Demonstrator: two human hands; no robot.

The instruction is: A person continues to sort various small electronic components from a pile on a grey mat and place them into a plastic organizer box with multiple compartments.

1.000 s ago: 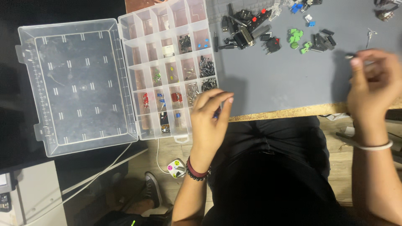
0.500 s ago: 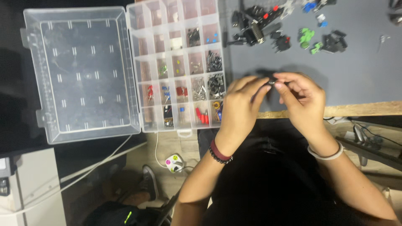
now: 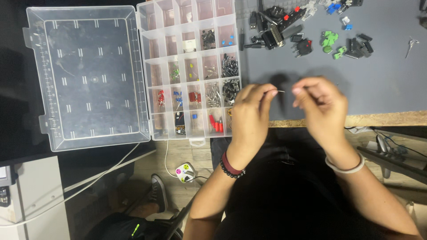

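1. Head view: I see the left hand (image 3: 250,116) and the right hand (image 3: 322,109) raised close together above the front edge of the grey table (image 3: 382,89), near its left end.
2. The left hand's fingertips (image 3: 268,92) are pinched on a thin metal pin (image 3: 279,91), a small part with a wire lead that pokes out toward the right hand.
3. The right hand's fingers (image 3: 299,90) are curled and pinched just beside the lead's free end; I cannot tell whether they touch it or hold anything.
4. Left of the hands, a clear compartment box (image 3: 189,66) lies open at the table's left edge, its lid (image 3: 86,75) folded out flat beyond the edge.
5. Its cells hold sorted small parts: red, blue, green and black pieces, mostly in the rows nearest the front edge.
6. Toward the far edge, a pile of black connectors (image 3: 278,33) sits right of the box, with green terminal blocks (image 3: 330,42) and blue bits (image 3: 340,11) beyond it.
7. A beaded wristband (image 3: 231,166) is on the left wrist, a pale band (image 3: 344,166) on the right.
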